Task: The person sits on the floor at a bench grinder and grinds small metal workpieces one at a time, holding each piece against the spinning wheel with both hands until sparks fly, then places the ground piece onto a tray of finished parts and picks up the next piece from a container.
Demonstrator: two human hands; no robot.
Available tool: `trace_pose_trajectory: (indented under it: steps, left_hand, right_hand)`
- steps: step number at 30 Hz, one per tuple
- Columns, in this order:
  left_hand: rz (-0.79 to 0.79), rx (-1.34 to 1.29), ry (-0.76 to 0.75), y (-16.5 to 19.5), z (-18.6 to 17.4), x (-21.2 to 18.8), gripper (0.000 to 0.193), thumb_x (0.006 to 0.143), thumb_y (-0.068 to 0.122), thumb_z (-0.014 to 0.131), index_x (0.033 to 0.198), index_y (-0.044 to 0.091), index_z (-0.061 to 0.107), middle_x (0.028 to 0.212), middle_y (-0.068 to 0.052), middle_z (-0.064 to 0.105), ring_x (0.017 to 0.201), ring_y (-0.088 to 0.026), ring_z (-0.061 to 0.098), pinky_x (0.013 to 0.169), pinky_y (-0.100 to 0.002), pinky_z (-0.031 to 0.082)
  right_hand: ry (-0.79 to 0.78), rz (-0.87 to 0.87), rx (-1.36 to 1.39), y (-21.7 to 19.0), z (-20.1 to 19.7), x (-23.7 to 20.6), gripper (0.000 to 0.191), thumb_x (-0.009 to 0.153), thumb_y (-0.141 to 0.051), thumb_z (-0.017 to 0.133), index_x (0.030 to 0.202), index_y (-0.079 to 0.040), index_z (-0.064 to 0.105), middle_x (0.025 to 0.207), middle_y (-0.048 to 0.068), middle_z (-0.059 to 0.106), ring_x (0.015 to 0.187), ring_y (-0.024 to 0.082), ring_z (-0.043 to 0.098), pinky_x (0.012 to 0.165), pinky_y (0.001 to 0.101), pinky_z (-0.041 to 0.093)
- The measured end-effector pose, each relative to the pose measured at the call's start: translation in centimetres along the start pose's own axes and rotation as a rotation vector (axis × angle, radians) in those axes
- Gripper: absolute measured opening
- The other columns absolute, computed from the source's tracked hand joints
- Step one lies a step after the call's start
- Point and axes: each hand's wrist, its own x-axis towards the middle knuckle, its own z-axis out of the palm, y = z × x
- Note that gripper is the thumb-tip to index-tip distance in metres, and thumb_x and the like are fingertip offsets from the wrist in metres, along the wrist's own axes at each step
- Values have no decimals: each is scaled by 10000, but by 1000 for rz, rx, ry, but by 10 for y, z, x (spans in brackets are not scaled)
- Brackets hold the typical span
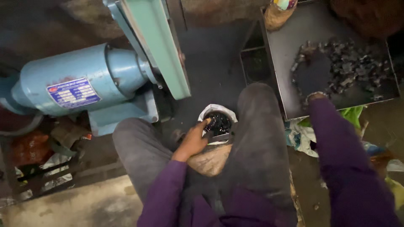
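Between grey-trousered knees, left hand (192, 141) touches white bag (218, 122) of glossy black pieces.

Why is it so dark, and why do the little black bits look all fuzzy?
In the head view the light is dim, so the corners sink into shadow; the blue motor catches the most light; the small dark pieces on the metal tray smear together softly; the left hand at the white bag looks sharper than the right hand.

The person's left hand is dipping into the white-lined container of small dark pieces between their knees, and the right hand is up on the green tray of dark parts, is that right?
Not quite: the tray is dark grey metal, not green; the green thing is the machine panel. The head view shows it. The rest holds: the left hand dips into the white-lined container, and the right hand is on the tray of dark parts.
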Motion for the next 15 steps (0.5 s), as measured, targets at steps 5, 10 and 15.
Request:
trace_pose_trajectory:
  steps: [5,10,15]
  left_hand:
    - [-103,59,12,-13,3,-5,620,802,33,626,1416,11,549,1261,-265,668,1175,-412,650,990,-447,513]
    - [-93,-211,220,-10,1,5,551,841,-4,594,1392,13,581,1221,-202,708,1045,-288,705,881,-375,546]
    - [-418,-1084,350,5,-14,12,559,851,-67,365,1341,114,566,1078,-56,725,918,-196,741,782,-311,659]
  right_hand:
    - [194,325,143,-12,2,4,256,1021,-122,666,1242,1,633,1149,153,714,1041,288,695,911,408,535]
    - [-405,268,933,-100,-1,5,316,1033,-92,606,1341,-38,556,1119,107,618,1005,224,614,907,368,539]
    - [-804,154,1033,-232,55,-41,361,972,-90,651,1311,-36,543,1105,46,656,988,158,658,867,329,554]
